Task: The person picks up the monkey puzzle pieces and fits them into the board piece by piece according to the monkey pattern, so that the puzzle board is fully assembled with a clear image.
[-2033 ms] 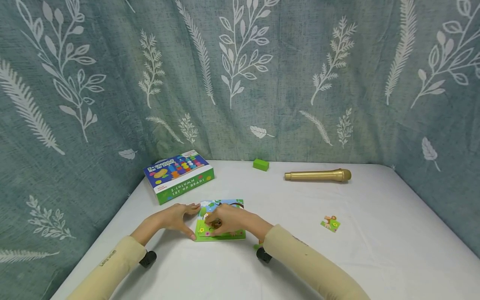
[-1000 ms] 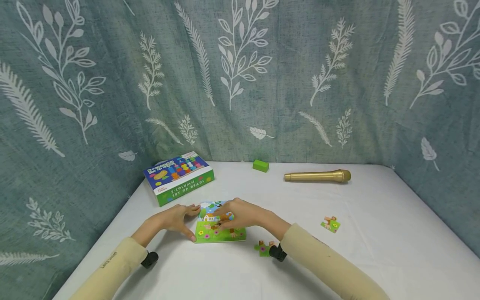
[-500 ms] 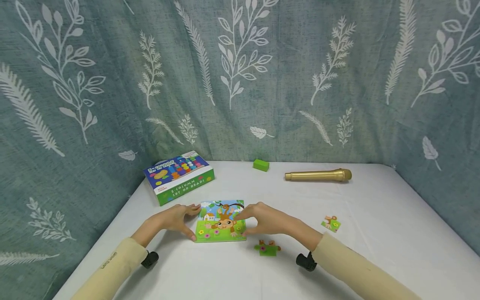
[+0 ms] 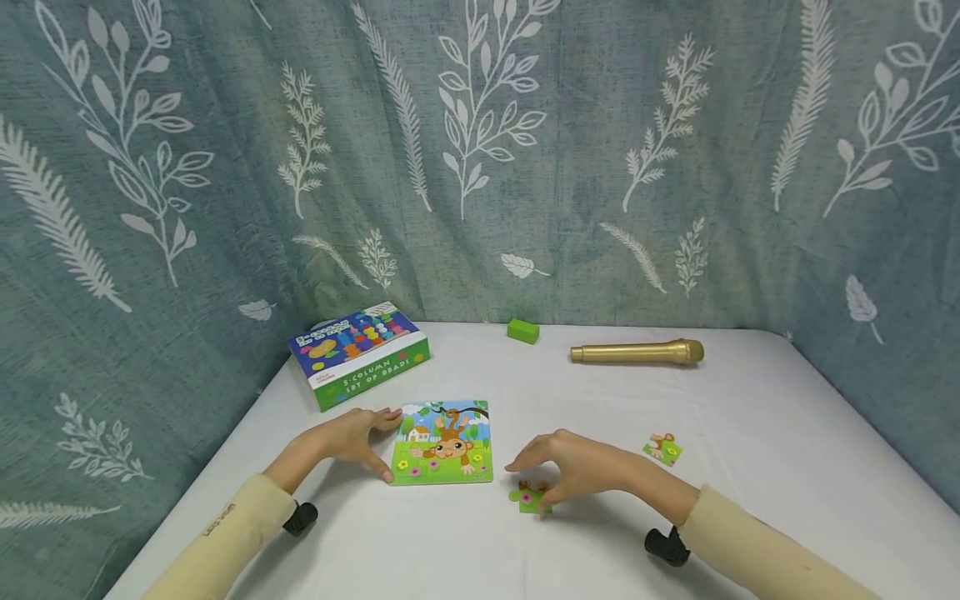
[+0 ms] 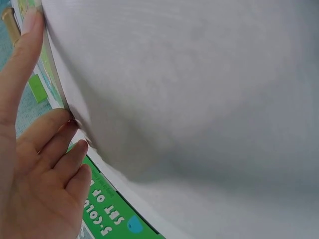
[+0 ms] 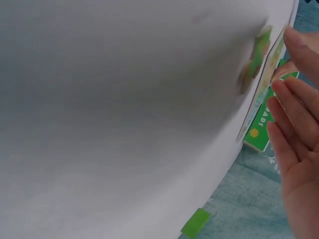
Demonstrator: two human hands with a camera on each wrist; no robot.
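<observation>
On the white table [image 4: 750, 400], right in front of the person, sits the puzzle board [image 4: 442, 443], nearly filled in with a monkey picture. Left hand [image 4: 348, 437] rests flat against its left edge, fingers straight, steadying it. Right hand [image 4: 577, 469] hovers with fingers curled down over a loose piece [image 4: 529, 497] just right of the board; can't tell if it's actually pinching it. Looks like the pick-up step, next it needs lifting and lining up. Count: one board, two loose pieces (other one [image 4: 662, 447] further right), one bead box [image 4: 357, 352], one green block [image 4: 522, 331], one gold mic [image 4: 637, 352].
</observation>
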